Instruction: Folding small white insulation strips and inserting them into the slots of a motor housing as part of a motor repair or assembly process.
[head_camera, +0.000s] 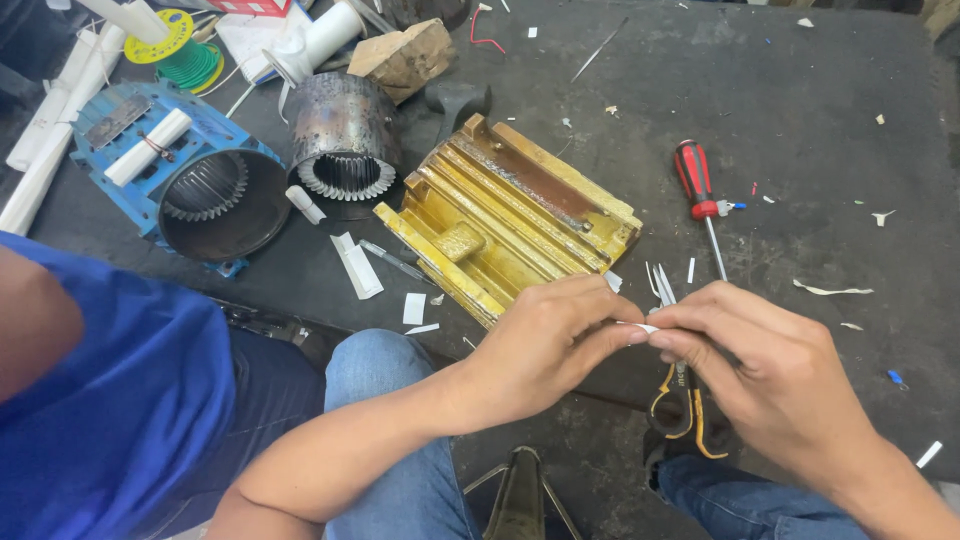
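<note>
Centrally, both hands (640, 335) pinching a white strip (645, 328) beside the gold housing's (510, 215) edge.

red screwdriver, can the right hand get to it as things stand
Probably yes: the screwdriver lies in the open on the mat just beyond the right hand, nothing between them, though its fingers now pinch a small white strip.
</note>
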